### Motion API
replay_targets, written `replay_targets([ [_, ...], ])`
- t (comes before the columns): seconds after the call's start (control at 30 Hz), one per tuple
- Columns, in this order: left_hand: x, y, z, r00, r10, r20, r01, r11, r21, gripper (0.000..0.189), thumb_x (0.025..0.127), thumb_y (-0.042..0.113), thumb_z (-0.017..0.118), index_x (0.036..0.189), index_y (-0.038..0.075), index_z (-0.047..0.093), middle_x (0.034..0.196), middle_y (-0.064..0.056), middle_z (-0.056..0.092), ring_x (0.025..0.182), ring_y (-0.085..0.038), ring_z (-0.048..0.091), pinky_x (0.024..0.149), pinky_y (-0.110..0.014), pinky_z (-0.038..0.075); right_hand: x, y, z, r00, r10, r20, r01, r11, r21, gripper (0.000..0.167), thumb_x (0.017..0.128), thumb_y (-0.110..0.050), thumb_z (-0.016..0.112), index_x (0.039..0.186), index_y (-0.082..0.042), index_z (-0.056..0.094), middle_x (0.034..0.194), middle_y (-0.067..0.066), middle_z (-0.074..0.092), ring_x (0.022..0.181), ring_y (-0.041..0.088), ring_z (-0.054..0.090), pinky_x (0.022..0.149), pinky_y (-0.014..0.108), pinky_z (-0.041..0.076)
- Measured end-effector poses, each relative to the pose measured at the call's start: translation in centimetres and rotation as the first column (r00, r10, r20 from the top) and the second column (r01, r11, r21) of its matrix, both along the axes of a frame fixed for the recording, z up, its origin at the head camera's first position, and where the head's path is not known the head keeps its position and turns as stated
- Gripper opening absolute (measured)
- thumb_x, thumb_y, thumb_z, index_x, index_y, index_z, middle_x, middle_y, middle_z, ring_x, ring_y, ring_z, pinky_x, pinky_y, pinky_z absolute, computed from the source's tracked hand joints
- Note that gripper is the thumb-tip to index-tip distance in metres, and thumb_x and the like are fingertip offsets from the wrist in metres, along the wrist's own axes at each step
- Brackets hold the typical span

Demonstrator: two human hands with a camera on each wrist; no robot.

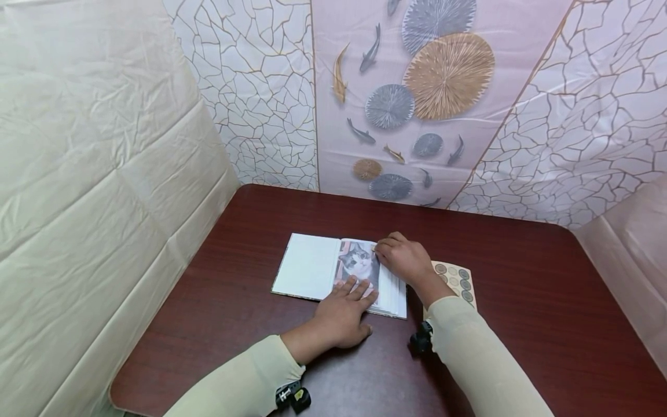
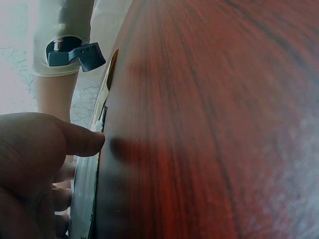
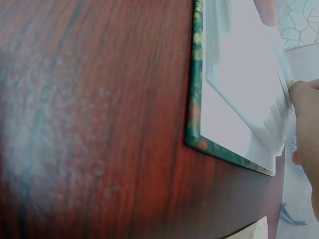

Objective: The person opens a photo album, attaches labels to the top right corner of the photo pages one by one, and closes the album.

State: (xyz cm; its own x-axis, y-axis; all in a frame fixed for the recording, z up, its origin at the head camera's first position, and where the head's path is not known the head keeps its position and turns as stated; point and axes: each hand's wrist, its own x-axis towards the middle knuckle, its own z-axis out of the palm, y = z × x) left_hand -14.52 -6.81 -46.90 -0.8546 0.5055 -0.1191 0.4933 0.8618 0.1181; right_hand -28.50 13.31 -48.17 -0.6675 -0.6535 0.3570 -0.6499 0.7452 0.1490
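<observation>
An open photo album [image 1: 306, 266] lies on the table, its left side a blank white inside cover. On the right-hand side shows a picture of a grey-and-white cat [image 1: 359, 260]. My left hand [image 1: 344, 313] rests with spread fingers over the picture's lower part, thumb out past the album's near edge. At the picture's upper right, my right hand [image 1: 403, 258] has curled fingers and pinches the edge of a page. In the right wrist view the white pages [image 3: 244, 74] fan up toward those fingers [image 3: 301, 94], above a green patterned cover [image 3: 195, 114].
A tan sheet with rows of round stickers [image 1: 464, 281] lies right of the album, partly hidden under my right forearm. The dark red wooden table [image 1: 542, 301] meets a patterned cloth wall [image 1: 260, 87] at the back and a cream cloth [image 1: 94, 191] on the left.
</observation>
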Motion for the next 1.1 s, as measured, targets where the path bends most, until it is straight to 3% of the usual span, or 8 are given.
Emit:
replay_targets([
  [0.5,0.1,0.0,-0.1,1.000,-0.004,-0.019,0.004,1.000,-0.001,0.073,0.098,0.052,0.061,0.161,0.025,0.036,0.167,-0.002,0.028,0.154,-0.028,0.018,0.122,-0.045,0.021,0.0,0.0,0.4,0.983,0.007,0.182,-0.005,1.000,-0.012,0.024,0.101,-0.024,0.066,0.121,-0.019,0.077,0.123,-0.006,0.072,0.117,0.019,0.060,0.075,0.039,0.058],
  [0.73,0.1,0.1,-0.1,1.000,0.003,-0.023,-0.003,1.000,-0.004,0.073,0.098,0.053,0.062,0.161,0.025,0.036,0.166,-0.002,0.029,0.154,-0.028,0.019,0.122,-0.044,0.022,0.4,0.4,1.0,0.948,-0.039,0.316,0.035,0.999,0.018,0.046,0.101,-0.040,0.054,0.139,-0.017,0.066,0.140,0.000,0.063,0.134,0.025,0.051,0.090,0.049,0.055],
  [1.1,0.0,0.1,-0.1,1.000,0.000,-0.024,0.000,1.000,0.004,0.072,0.098,0.051,0.062,0.160,0.025,0.038,0.166,-0.001,0.029,0.154,-0.028,0.019,0.121,-0.045,0.024,1.4,1.3,1.1,0.901,-0.067,0.429,0.051,0.997,0.050,0.069,0.103,-0.065,0.038,0.154,-0.019,0.049,0.156,0.001,0.047,0.148,0.030,0.033,0.101,0.056,0.047],
])
